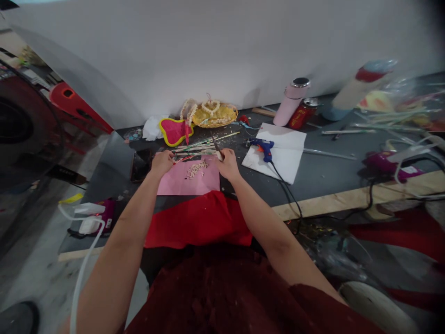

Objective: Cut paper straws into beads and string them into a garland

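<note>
It is better to keep the dark thin tool (214, 141), pinched by the right hand's fingers (225, 154), above the pale pieces (197, 170); the left hand's (162, 162) hold I cannot tell.

Wall (167, 55): plain pale grey, rising straight behind the table, its left edge slanting in the view
Table (327, 178): dark grey top, pale wooden strip (410, 191) along the front edge
Floor (48, 273): grey, marked with darker patches
Chair (69, 97): red, beyond the wall's left edge
Far left: large round dark shape (21, 106), too dim to name surely
Light: dim and soft, faint shadows on the wall, bright strip (59, 2) at top left
</note>
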{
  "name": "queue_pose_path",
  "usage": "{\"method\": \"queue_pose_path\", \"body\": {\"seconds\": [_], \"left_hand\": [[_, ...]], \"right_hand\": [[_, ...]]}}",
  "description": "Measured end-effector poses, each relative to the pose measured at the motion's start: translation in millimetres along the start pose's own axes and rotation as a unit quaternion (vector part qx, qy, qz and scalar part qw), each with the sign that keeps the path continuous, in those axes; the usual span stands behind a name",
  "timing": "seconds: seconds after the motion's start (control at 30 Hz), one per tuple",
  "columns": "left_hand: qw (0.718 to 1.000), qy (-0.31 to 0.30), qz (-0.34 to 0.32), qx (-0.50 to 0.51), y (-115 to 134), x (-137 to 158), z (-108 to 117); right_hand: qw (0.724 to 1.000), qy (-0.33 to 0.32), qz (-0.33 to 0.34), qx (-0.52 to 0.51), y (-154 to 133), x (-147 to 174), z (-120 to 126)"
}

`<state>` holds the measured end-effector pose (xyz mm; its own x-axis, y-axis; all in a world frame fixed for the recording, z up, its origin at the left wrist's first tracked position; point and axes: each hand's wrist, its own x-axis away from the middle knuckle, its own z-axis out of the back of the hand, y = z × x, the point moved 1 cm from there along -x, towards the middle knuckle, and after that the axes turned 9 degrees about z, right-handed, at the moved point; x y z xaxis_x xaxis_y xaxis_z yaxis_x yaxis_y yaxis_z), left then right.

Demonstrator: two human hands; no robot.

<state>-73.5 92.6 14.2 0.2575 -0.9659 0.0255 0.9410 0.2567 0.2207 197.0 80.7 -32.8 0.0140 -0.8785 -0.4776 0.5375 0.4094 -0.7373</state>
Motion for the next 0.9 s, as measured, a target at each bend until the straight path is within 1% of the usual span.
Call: {"method": "queue_pose_path", "body": {"seconds": [0.07, 0.27, 0.37, 0.43, 0.5, 0.57, 0.6, 0.67, 0.73, 0.77, 0.83, 0.9], "left_hand": [[1.0, 0.013, 0.001, 0.011, -1, -1, 2], [0.994, 0.101, 0.013, 0.047, -11, -6, 18], [0.99, 0.121, 0.008, 0.067, -19, -8, 26], [0.987, 0.129, 0.012, 0.099, -24, -9, 29], [0.977, 0.144, 0.017, 0.154, -28, -8, 30], [0.958, 0.158, 0.034, 0.237, -30, -6, 30], [0.942, 0.16, 0.048, 0.29, -30, -5, 30], [0.894, 0.155, 0.081, 0.412, -30, -4, 33], [0.834, 0.149, 0.102, 0.521, -29, -5, 38], [0.823, 0.152, 0.107, 0.536, -29, -5, 43], [0.813, 0.157, 0.1, 0.552, -29, -6, 53], [0.798, 0.186, 0.066, 0.57, -29, -6, 65]], "right_hand": [[1.0, -0.005, -0.001, 0.0, 0, 0, 0], [1.0, -0.016, 0.004, 0.011, 0, -1, -1], [1.0, -0.018, 0.007, 0.017, -1, -1, 0], [1.0, -0.017, 0.01, 0.019, -1, -1, 0], [1.0, -0.019, 0.014, 0.02, -1, -1, 0], [0.999, -0.02, 0.018, 0.021, -1, -1, 1], [0.999, -0.02, 0.019, 0.021, -1, -1, 1], [0.999, -0.022, 0.019, 0.022, -1, -1, 1], [0.999, -0.023, 0.013, 0.019, -2, -1, 1], [1.0, -0.023, 0.01, 0.019, -2, -1, 1], [0.999, -0.023, 0.005, 0.022, -3, 0, 2], [0.999, -0.027, 0.008, 0.028, -4, 0, 2]]}}
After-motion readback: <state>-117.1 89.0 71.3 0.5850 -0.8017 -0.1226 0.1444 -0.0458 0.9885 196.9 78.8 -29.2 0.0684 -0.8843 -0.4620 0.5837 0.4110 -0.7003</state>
